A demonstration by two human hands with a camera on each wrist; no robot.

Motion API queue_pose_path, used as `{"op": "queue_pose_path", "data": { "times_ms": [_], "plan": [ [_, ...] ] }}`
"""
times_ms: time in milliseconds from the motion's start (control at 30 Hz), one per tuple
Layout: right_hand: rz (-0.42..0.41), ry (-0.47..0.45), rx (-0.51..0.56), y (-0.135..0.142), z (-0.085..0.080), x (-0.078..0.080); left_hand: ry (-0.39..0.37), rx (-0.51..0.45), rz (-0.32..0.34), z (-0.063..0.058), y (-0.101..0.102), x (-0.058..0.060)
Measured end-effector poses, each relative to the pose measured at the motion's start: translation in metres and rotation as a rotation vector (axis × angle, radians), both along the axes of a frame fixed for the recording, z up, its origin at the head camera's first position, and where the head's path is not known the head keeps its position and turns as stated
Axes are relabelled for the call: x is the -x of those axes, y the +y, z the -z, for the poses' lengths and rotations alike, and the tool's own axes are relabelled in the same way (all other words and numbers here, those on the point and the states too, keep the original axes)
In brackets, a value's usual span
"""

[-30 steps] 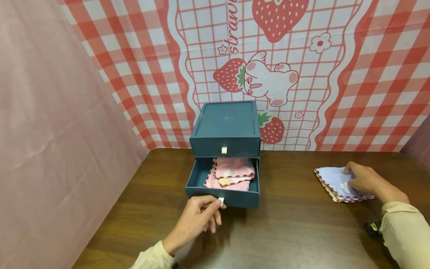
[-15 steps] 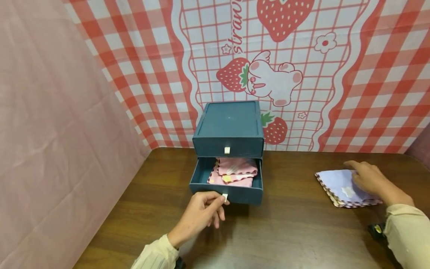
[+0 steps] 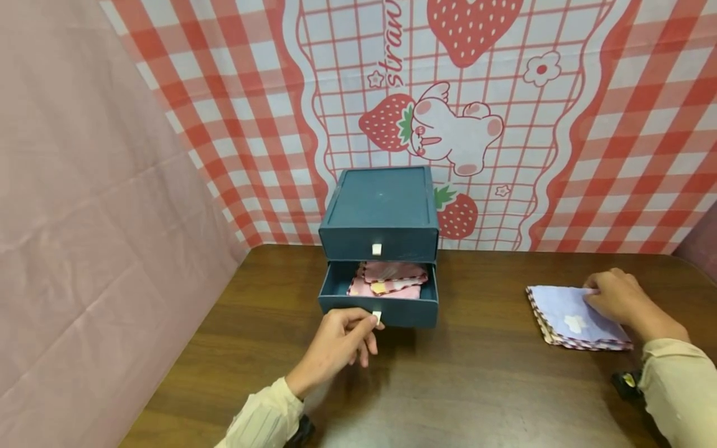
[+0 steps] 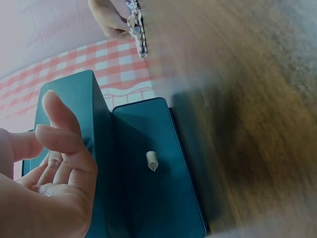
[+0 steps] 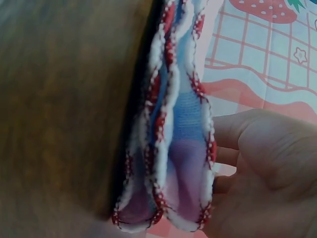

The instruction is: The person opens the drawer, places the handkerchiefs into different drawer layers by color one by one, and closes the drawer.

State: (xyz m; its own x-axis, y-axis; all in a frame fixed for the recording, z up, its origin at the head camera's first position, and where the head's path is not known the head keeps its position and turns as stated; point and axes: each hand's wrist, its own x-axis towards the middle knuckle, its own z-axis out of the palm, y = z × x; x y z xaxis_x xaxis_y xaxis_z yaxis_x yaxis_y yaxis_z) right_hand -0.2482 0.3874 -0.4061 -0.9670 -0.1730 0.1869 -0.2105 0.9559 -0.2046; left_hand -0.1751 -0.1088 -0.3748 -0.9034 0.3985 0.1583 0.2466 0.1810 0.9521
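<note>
Table (image 3: pixel 476 392) bearing one cabinet (image 3: pixel 381 199); three drawers (image 3: pixel 411 313) showing, middle one sitting open. Left hand (image 3: pixel 333 342) pinching its knob (image 3: pixel 378 317). Pink cloths (image 3: pixel 394 271) lying inside, partly hidden, uncountable. Right hand (image 3: pixel 618 305) touching lavender cloth (image 3: pixel 557 305) on table; fingertips hiding, grip unclear.

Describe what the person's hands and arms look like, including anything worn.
The left hand and right hand are ungloved. The left sleeve and right sleeve are pale cream, with soft wrinkles. A small black item shows near each wrist, left and right; the right one carries a yellow-green mark.
</note>
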Motion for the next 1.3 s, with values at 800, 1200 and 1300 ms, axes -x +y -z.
{"op": "queue_pose_path", "data": {
  "times_ms": [800,1200,1300],
  "plan": [
    [0.079,-0.112,0.078,-0.002,-0.009,-0.003,-0.163,-0.049,0.04,-0.024,0.004,0.02],
    [0.057,-0.106,0.072,-0.003,-0.011,-0.005,-0.203,-0.087,0.035,-0.01,0.009,0.045],
    [0.059,-0.113,0.08,-0.004,-0.011,-0.005,-0.203,-0.083,0.026,-0.003,0.009,0.052]
  ]
}}
